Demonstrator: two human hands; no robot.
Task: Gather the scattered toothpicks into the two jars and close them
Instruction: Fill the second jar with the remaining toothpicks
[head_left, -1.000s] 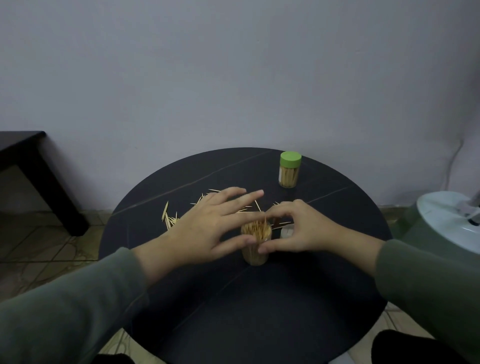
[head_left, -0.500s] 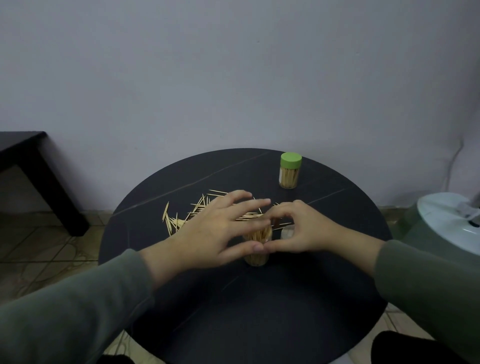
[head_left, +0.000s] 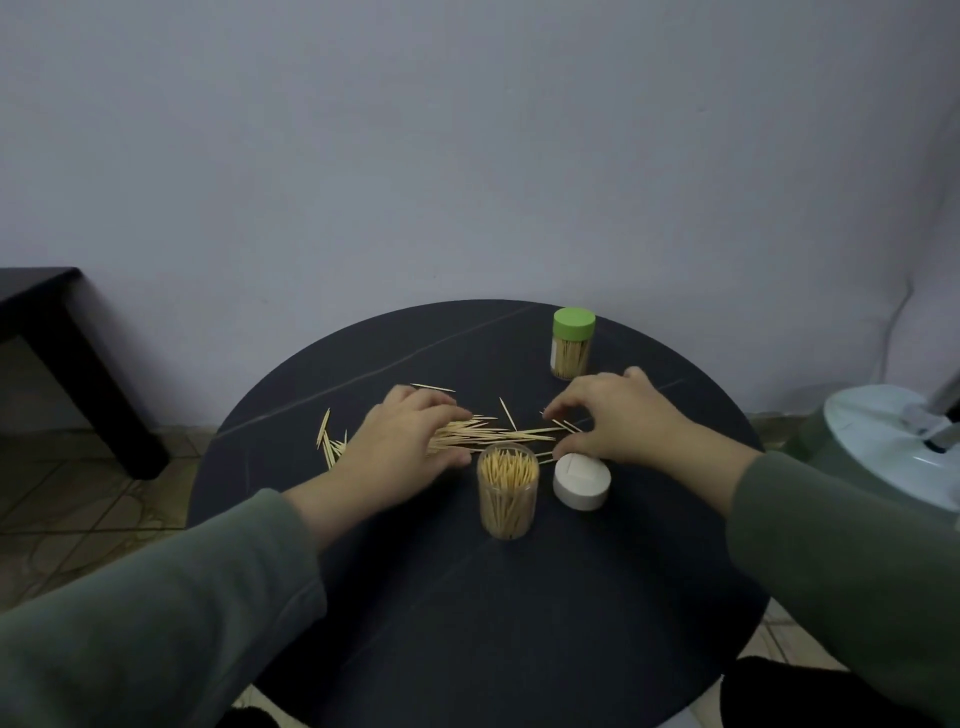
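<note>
1. While you are sitting at the round black table (head_left: 415, 597), its dark top is carrying everything in this job, and it is filling the middle of the view below a plain pale wall (head_left: 467, 130).
2. You are reaching both green sleeves (head_left: 156, 613) in from the near edge, one on each side.
3. You are laying your left hand (head_left: 400, 441) palm down on the left end of the loose toothpicks (head_left: 488, 432), with the fingers curled over the bundle and the thumb lying on the table at its near side; whether it is truly gripping the sticks, you cannot tell.
4. You are arching your right hand (head_left: 618, 415) over the right end of the same scatter, fingers bent downward with the tips touching or nearly touching the sticks; a firm hold is not showing.
5. You are keeping the open jar (head_left: 508, 493) upright just near of the scatter, between your hands; it is standing packed with toothpicks and lidless.
6. You are leaving the green-lidded jar (head_left: 571, 344) closed and upright at the far right of the table, just beyond your right hand.
7. You are leaving the white lid (head_left: 581, 480) lying on the table just right of the open jar.
8. A few stray toothpicks (head_left: 327, 439) are lying apart, left of your left hand.
</note>
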